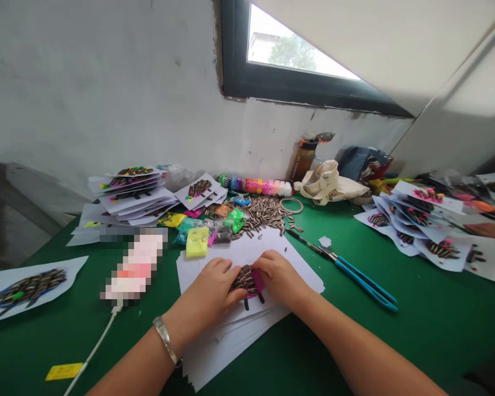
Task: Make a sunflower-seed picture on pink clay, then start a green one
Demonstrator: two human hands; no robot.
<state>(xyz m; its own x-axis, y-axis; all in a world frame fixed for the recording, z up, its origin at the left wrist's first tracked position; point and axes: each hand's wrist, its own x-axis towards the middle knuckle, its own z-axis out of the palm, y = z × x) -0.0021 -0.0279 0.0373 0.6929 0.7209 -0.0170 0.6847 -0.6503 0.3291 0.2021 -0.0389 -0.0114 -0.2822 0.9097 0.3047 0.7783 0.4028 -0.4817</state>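
A small clay-and-seed figure (244, 281) lies on the top sheet of a stack of white paper (226, 363). Striped sunflower seeds cover most of it, magenta clay shows at its right, and black leg shapes sit below. My left hand (212, 291) rests at its left side, thumb and fingers apart around the edge. Over the upper right edge, my right hand (280, 275) has its fingers closed together against the magenta clay; whatever is between the fingertips is hidden. Behind the hands lie a yellow clay packet (197, 242) and a heap of loose sunflower seeds (262, 212).
Blue-handled tweezers (365, 283) and a black pen (303, 240) lie right. Finished seed pictures are piled left (134, 201) and right (421, 220). A blurred phone-like object (136, 269) has a white cable (93, 349). Another person's hand (490, 234) shows far right.
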